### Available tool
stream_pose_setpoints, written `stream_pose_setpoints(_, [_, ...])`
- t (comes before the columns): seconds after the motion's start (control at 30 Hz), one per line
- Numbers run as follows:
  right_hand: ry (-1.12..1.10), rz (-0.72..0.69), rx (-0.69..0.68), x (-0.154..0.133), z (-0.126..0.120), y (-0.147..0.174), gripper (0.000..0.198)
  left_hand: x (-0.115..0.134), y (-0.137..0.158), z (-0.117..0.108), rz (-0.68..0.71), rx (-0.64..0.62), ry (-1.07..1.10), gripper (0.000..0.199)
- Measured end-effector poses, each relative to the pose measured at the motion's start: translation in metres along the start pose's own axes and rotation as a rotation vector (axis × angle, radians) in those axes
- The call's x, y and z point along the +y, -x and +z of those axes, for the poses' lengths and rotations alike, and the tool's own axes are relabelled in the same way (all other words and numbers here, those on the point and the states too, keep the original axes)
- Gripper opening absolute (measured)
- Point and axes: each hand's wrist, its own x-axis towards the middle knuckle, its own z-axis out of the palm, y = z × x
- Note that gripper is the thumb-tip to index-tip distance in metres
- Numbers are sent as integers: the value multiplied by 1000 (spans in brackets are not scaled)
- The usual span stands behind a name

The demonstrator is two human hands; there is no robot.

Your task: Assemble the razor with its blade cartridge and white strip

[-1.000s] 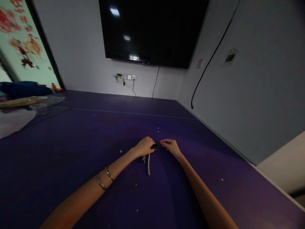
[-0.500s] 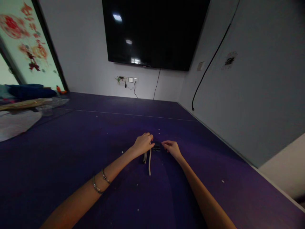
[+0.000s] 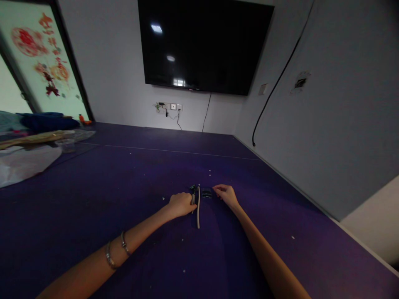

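My left hand [image 3: 181,204] rests curled on the purple mat [image 3: 93,199], its fingertips against a dark slim tool [image 3: 193,194] that lies beside a pale strap [image 3: 198,206]. Both run lengthwise from near to far, side by side, the strap's near end pointing back at me. Just right of their far ends sits a small black clasp-like piece [image 3: 206,192]; my right hand [image 3: 226,194] has its fingertips drawn together at its right edge, though I cannot tell if they pinch it. White crumbs dot the mat around. Far left lies a crumpled plastic sheet [image 3: 25,160]; a television [image 3: 204,43] hangs on the far wall.
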Motion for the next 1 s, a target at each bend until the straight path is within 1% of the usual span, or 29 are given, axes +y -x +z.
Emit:
stream_pose_setpoints(0.17, [15, -2, 10, -1, 0, 1, 28, 0, -5, 9, -33, -2, 26, 28])
stream_pose_setpoints(0.33, [4, -12, 12, -1, 1, 1, 27, -1, -6, 12, -45, 13, 85, 27])
stream_pose_setpoints(0.43, [-28, -23, 4, 1, 0, 1, 27, -4, -2, 11, -64, 35, 125, 25])
stream_pose_setpoints(0.57, [-88, -11, 24, -4, -1, 0, 29, -7, 6, 6, -46, 110, 171, 27])
stream_pose_setpoints(0.7, [-197, 13, 96, -30, 7, 11, 30, -4, 17, -4, -33, 198, 204, 31])
stream_pose_setpoints(0.77, [-328, 81, 118, -49, 18, 23, 30, 0, 22, -7, -29, 242, 196, 31])
stream_pose_setpoints(0.8, [-419, 139, 93, -59, 24, 31, 31, 2, 24, -9, -25, 261, 186, 31])
stream_pose_setpoints(0.87, [-606, 247, -36, -77, 36, 46, 31, 8, 28, -10, -11, 284, 157, 29])
stream_pose_setpoints(0.9, [-659, 290, -97, -84, 41, 53, 31, 11, 30, -10, -1, 287, 141, 27])
stream_pose_setpoints(0.93, [-687, 320, -135, -90, 45, 59, 31, 14, 32, -10, 9, 285, 124, 26])
stream_pose_setpoints(1.0, [-688, 343, -149, -98, 51, 68, 31, 20, 36, -10, 24, 275, 94, 24])
